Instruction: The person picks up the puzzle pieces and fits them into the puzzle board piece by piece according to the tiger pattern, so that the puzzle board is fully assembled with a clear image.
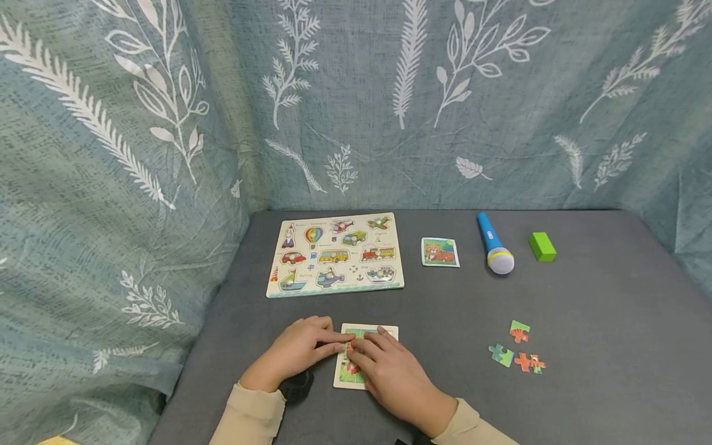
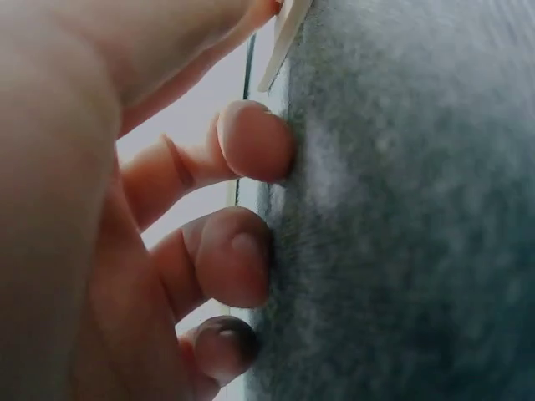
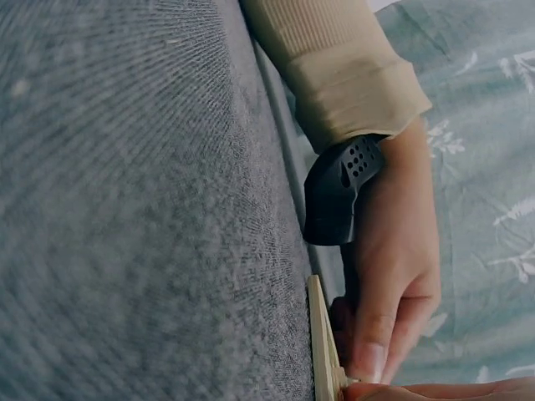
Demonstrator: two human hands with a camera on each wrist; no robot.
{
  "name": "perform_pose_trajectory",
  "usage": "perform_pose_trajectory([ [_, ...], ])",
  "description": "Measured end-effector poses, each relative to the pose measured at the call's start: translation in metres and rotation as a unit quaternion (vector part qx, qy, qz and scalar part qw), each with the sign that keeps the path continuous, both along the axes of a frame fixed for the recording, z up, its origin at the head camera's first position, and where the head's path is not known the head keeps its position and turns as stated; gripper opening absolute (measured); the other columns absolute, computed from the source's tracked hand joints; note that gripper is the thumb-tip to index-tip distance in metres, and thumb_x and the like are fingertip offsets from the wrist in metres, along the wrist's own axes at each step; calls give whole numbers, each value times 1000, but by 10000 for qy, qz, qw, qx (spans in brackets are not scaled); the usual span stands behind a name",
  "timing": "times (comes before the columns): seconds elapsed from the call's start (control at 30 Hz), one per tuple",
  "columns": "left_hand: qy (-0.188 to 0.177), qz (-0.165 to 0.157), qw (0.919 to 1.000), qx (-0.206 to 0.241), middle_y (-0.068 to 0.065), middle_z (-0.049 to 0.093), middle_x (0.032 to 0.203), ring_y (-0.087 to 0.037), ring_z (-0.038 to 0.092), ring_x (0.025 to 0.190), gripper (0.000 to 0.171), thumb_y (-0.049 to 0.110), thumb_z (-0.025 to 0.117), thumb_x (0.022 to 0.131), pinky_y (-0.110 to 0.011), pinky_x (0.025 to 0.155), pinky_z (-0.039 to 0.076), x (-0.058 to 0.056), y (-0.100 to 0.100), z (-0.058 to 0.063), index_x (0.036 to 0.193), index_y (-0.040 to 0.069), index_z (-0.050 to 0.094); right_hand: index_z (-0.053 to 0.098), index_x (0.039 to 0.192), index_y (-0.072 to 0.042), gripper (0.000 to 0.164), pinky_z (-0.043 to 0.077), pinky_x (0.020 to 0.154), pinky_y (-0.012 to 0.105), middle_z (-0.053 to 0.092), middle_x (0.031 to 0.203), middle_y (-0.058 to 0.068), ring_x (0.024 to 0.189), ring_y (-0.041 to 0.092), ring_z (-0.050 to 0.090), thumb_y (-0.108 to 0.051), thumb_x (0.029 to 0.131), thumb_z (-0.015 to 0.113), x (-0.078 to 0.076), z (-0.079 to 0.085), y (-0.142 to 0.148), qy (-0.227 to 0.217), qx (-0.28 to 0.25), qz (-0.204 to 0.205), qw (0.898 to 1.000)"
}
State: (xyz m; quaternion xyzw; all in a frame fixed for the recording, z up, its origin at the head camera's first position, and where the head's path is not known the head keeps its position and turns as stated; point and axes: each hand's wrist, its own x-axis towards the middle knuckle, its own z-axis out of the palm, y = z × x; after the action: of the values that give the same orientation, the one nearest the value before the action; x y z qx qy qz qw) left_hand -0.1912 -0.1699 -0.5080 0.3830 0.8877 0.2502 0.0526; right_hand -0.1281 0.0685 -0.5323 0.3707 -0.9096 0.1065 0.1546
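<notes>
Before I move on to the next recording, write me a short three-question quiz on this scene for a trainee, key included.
1. True or false: in the head view, the green block lies to the right of the microphone.
2. Fill the gap: in the head view, the ____ lies between the vehicle board and the microphone.
3. Which item on the table lies under fingers of both the left hand and the right hand?

Key:
1. True.
2. Picture card.
3. The puzzle tray.
</notes>
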Motion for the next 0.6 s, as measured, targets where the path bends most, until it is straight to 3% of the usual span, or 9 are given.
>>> perform_pose_trajectory([
  [0.1, 111, 59, 9995, -284, 14, 50, 84, -2, 33, 65, 34, 33, 78, 96, -24, 64, 31, 0, 0, 0, 129, 25, 78, 76, 128, -20, 32, 42, 113, 43, 68, 131, -5, 125, 18, 60, -19, 96, 77, 0, 0, 0, 35, -5, 56, 10000],
  [0.3, 3, 213, 9993, -301, 15, 47, 82, -2, 32, 64, 48, 40, 89, 83, -25, 63, 29, -1, 3, 1, 128, 28, 79, 78, 123, -21, 31, 44, 111, 42, 68, 128, -8, 124, 16, 59, -16, 92, 79, 0, 2, 2, 197, 26, 107, 9997],
  [0.6, -356, 388, 9983, -249, 14, 47, 83, -3, 36, 66, 53, 36, 91, 81, -29, 67, 32, 1, 3, 1, 130, 23, 77, 76, 125, -22, 29, 44, 108, 40, 65, 127, -9, 124, 15, 56, -25, 96, 77, 4, 3, -3, 354, 439, -19, 9984],
])
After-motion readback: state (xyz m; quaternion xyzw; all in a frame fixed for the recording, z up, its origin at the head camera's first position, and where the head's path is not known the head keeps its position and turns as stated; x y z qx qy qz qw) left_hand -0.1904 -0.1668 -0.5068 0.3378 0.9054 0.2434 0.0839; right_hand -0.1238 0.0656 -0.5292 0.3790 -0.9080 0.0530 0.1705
